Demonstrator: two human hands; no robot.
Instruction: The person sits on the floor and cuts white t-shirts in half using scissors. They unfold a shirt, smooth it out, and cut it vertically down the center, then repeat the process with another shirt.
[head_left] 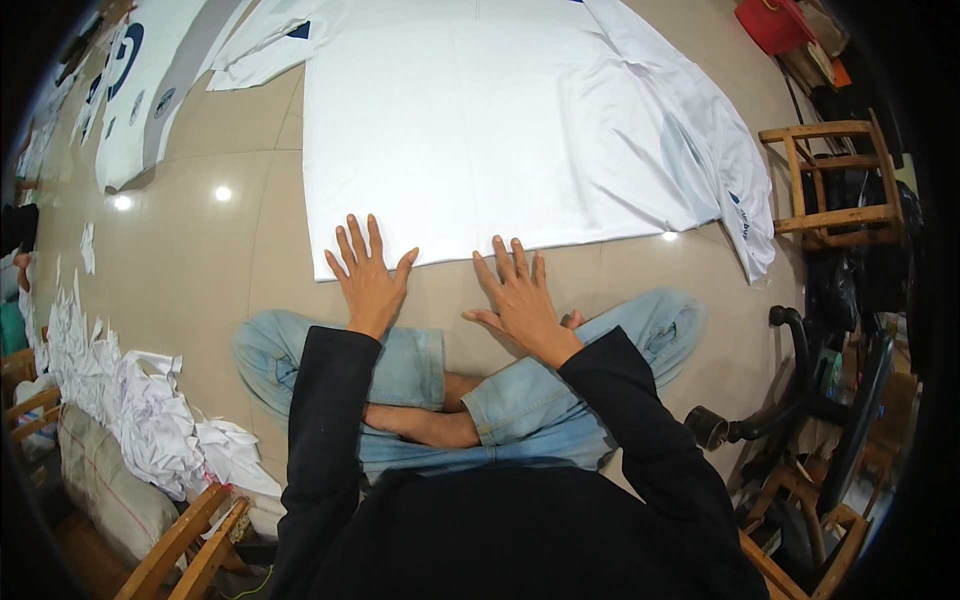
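Remotely, I'm holding the right hand (522, 303) and left hand (372, 283) open, fingers (375, 238) splayed and gripping nothing, at the near hem (443, 256). Beyond, the white shirt (450, 130) is lying on the floor (225, 250); spreading is looking mostly done, creases (620, 190) remaining toward its right.

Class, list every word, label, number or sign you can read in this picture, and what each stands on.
White garment: small blue lettering near the end of the sleeve at picture right; wording not copied here.
White-and-grey garment: large curved dark-blue mark, not copied; small round dark emblem, too small to read.
No other lettering can be made out.
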